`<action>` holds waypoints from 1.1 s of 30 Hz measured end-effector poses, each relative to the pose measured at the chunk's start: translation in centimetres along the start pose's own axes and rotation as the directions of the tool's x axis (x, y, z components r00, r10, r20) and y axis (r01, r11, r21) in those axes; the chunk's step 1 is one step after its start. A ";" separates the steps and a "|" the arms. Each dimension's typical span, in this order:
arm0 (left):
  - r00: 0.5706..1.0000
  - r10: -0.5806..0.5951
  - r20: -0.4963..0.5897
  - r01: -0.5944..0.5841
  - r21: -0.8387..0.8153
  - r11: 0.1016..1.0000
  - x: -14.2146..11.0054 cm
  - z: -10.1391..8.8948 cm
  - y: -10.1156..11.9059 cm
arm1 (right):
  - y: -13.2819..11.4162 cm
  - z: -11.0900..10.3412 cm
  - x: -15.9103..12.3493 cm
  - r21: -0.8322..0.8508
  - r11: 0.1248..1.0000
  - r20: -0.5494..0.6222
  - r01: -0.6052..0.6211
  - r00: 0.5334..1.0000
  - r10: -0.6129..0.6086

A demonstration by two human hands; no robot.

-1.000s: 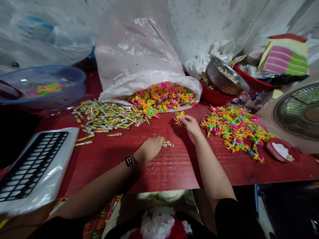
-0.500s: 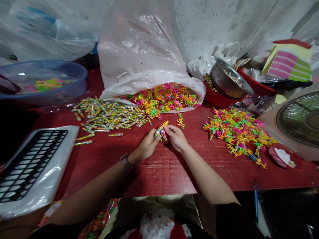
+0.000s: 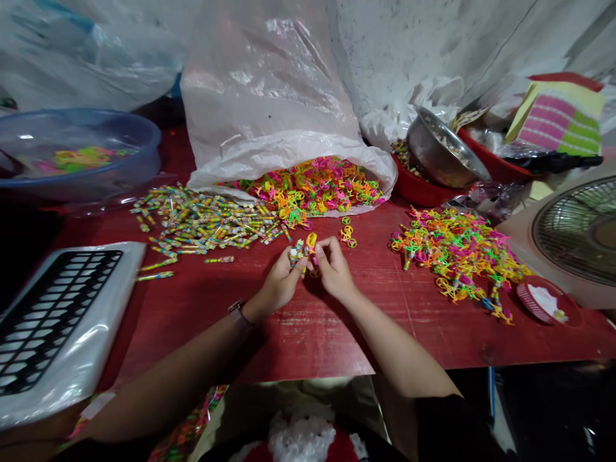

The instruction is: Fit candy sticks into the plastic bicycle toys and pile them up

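Observation:
My left hand (image 3: 279, 283) is closed around a small bunch of patterned tubes (image 3: 295, 251) with printed wrappers. Touching it, my right hand (image 3: 337, 273) pinches a small yellow-and-pink plastic piece (image 3: 311, 242) against the ends of the tubes; fingers partly hide the contact. Beyond my left hand spreads a heap of similar tubes (image 3: 206, 218). A few loose plastic pieces (image 3: 346, 232) lie just past my right hand. Behind them, bright plastic pieces (image 3: 327, 186) spill from the mouth of a large white plastic bag (image 3: 269, 83).
On the right lies a pile of coloured pieces (image 3: 462, 250), some joined to tubes. A small red basket (image 3: 534, 305) and a fan (image 3: 577, 231) flank it. Behind are a metal bowl (image 3: 436, 157) and red basins. At left stand a blue basin (image 3: 139, 157) and a plastic-wrapped black rack (image 3: 62, 308).
Both hands have stayed together over the table. My right fingers have shifted around the yellow-and-pink piece, which now points more upright. The view has shifted slightly.

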State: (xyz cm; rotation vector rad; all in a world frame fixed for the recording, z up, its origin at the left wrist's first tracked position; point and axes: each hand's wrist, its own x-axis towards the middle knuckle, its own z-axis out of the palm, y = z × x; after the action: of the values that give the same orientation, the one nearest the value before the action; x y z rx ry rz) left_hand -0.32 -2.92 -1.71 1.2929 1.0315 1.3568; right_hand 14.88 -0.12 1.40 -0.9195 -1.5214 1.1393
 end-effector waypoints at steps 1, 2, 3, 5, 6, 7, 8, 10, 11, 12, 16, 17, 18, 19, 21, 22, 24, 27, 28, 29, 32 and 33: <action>1.000 0.012 -0.025 -0.012 0.009 1.000 0.0 0.0 0.1 | -0.2 0.2 -0.3 -0.110 0.991 -0.015 0.079 0.997 -0.081; 0.999 0.022 -0.049 -0.022 0.011 1.000 0.0 0.0 0.3 | -0.5 0.4 -0.5 -0.204 0.967 -0.014 0.152 0.987 -0.159; 0.997 0.031 -0.073 -0.030 0.006 1.000 0.0 0.0 0.4 | -0.8 0.4 -0.7 -0.269 0.939 0.004 0.213 0.975 -0.220; 0.995 0.037 -0.088 -0.039 -0.018 0.999 0.0 -0.2 0.5 | -1.3 0.3 -0.8 -0.316 0.907 0.053 0.278 0.960 -0.276; 0.996 0.037 -0.081 -0.039 -0.023 0.999 0.0 -0.2 0.7 | -1.5 0.2 -0.7 -0.313 0.909 0.051 0.275 0.961 -0.273; 0.997 0.037 -0.070 -0.038 -0.017 0.999 0.0 -0.3 0.8 | -1.7 0.0 -0.5 -0.296 0.923 0.017 0.247 0.967 -0.253; 0.998 0.035 -0.056 -0.035 -0.003 0.999 -0.1 -0.4 1.0 | -1.8 -0.3 -0.3 -0.257 0.945 -0.036 0.200 0.976 -0.216; 1.000 0.023 -0.017 -0.022 0.043 0.999 -0.2 -0.5 1.4 | -1.8 -0.8 0.1 -0.088 0.993 -0.123 0.083 0.988 -0.093; 1.000 0.019 0.000 -0.019 0.071 0.997 -0.3 -0.6 1.6 | -1.8 -1.1 0.4 0.031 0.999 -0.133 0.026 0.991 -0.022; 1.000 0.018 0.020 -0.020 0.097 0.995 -0.4 -0.6 1.8 | -1.8 -1.3 0.5 0.145 0.989 -0.108 -0.026 0.993 0.042; 0.996 0.048 0.082 -0.059 0.143 0.988 -0.4 -0.8 2.3 | -1.9 -1.6 0.8 0.364 0.918 0.056 -0.157 0.988 0.147; 0.994 0.056 0.091 -0.069 0.150 0.986 -0.4 -0.8 2.3 | -2.0 -1.6 0.8 0.384 0.907 0.070 -0.174 0.985 0.160; 0.993 0.064 0.097 -0.079 0.161 0.984 -0.4 -0.9 2.4 | -2.1 -1.5 0.7 0.404 0.895 0.075 -0.192 0.981 0.176; 0.992 0.071 0.102 -0.088 0.175 0.981 -0.4 -0.9 2.5 | -2.2 -1.5 0.7 0.426 0.879 0.079 -0.214 0.977 0.199; 0.990 0.088 0.111 -0.109 0.197 0.974 -0.4 -0.9 2.6 | -2.5 -1.4 0.6 0.468 0.838 0.109 -0.281 0.959 0.261; 0.989 0.097 0.111 -0.118 0.203 0.972 -0.4 -1.0 2.7 | -2.6 -1.3 0.6 0.486 0.815 0.129 -0.316 0.948 0.291; 0.989 0.110 0.102 -0.129 0.209 0.969 -0.5 -0.9 2.9 | -2.8 -1.3 0.6 0.519 0.777 0.152 -0.355 0.933 0.325; 0.989 0.119 0.088 -0.136 0.218 0.967 -0.7 -0.9 3.0 | -2.9 -1.0 0.4 0.534 0.773 0.156 -0.343 0.938 0.309; 0.989 0.123 0.088 -0.140 0.223 0.965 -0.8 -0.9 3.0 | -2.8 -0.9 0.3 0.527 0.784 0.152 -0.327 0.944 0.292; 0.988 0.128 0.088 -0.145 0.233 0.962 -0.9 -0.9 2.9 | -2.8 -0.7 0.1 0.514 0.802 0.144 -0.304 0.952 0.269; 0.985 0.161 0.064 -0.173 0.284 0.943 -1.1 -0.8 2.8 | -2.6 0.1 -0.2 0.460 0.863 0.095 -0.209 0.978 0.187; 0.983 0.174 0.052 -0.181 0.306 0.935 -1.2 -0.7 2.8 | -2.4 0.3 -0.3 0.447 0.875 0.081 -0.187 0.982 0.168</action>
State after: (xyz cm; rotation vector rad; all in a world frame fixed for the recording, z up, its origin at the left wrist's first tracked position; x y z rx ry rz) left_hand -1.31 -4.57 0.80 1.6661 1.1674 1.3450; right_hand 14.62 -1.17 3.65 -0.7233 -1.1385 1.5730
